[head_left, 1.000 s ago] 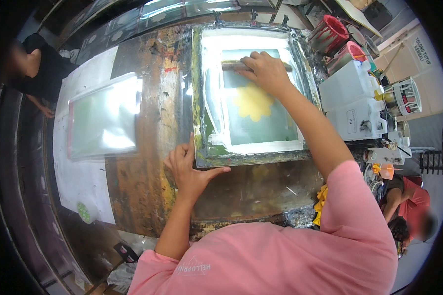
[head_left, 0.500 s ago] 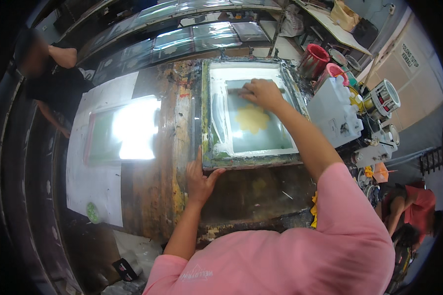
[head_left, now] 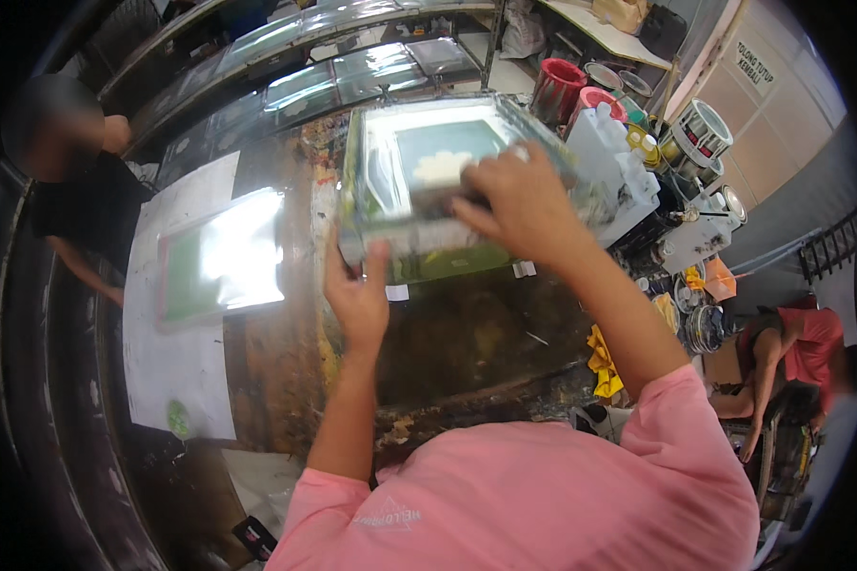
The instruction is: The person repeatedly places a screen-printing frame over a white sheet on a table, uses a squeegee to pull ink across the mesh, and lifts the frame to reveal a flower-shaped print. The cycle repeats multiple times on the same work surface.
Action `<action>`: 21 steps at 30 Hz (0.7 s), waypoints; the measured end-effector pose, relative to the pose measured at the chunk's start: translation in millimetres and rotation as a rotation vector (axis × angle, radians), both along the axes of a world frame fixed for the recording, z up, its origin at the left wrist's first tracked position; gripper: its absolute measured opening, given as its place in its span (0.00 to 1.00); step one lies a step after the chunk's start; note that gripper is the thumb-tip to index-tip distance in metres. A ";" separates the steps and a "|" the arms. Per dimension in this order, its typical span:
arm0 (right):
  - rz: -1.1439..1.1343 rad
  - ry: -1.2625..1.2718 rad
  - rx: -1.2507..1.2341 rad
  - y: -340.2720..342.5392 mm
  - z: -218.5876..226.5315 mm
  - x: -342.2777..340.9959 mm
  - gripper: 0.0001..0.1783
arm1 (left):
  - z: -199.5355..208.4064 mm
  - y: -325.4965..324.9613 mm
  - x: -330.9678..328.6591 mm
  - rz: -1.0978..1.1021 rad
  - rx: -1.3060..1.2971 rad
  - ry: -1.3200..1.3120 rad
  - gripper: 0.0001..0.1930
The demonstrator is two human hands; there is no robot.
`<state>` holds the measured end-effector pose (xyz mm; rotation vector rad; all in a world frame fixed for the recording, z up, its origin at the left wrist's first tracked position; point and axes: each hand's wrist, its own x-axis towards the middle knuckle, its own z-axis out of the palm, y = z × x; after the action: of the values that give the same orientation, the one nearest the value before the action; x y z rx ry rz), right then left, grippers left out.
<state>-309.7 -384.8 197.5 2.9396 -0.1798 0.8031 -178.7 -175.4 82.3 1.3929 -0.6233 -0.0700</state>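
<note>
A screen-printing frame [head_left: 405, 243] is tilted up, its near edge raised off the dark worktable. My left hand [head_left: 360, 300] grips its near left corner, thumb on the near side. In my right hand [head_left: 524, 195] is a squeegee [head_left: 435, 201], held over the near part of the mesh and blurred by motion. A pale flower-shaped area [head_left: 445, 167] shows in the mesh beyond the squeegee. Under the raised edge lies a green sheet [head_left: 462, 265], with small white tabs [head_left: 397, 292] at its near side.
To the left, a glossy green sheet [head_left: 192, 276] lies on white paper [head_left: 176, 381]. Paint cans [head_left: 554, 90] and white jugs [head_left: 611, 181] crowd the right side. A yellow cloth [head_left: 603, 362] hangs nearby. One person [head_left: 86, 209] is at the left, another [head_left: 800, 352] at the lower right.
The frame's near edge has risen from the table, exposing the green sheet. My right hand has drawn the squeegee from the far end toward me. The flower area now looks white rather than yellow.
</note>
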 end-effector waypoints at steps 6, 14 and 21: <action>-0.049 -0.279 -0.057 -26.4 59.1 53.3 0.22 | 15.1 -3.0 20.3 0.039 0.582 -0.429 0.50; -0.046 -0.231 0.110 -52.9 110.5 85.3 0.30 | -33.7 -5.1 -4.9 0.076 0.985 -0.514 0.48; -0.048 -0.260 0.118 -57.5 125.0 96.2 0.30 | 7.1 4.3 80.8 0.334 0.600 -0.285 0.25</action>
<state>-213.5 -442.2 322.5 2.9133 -0.3246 1.2049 -97.8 -171.1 89.4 2.0978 -0.6201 0.2304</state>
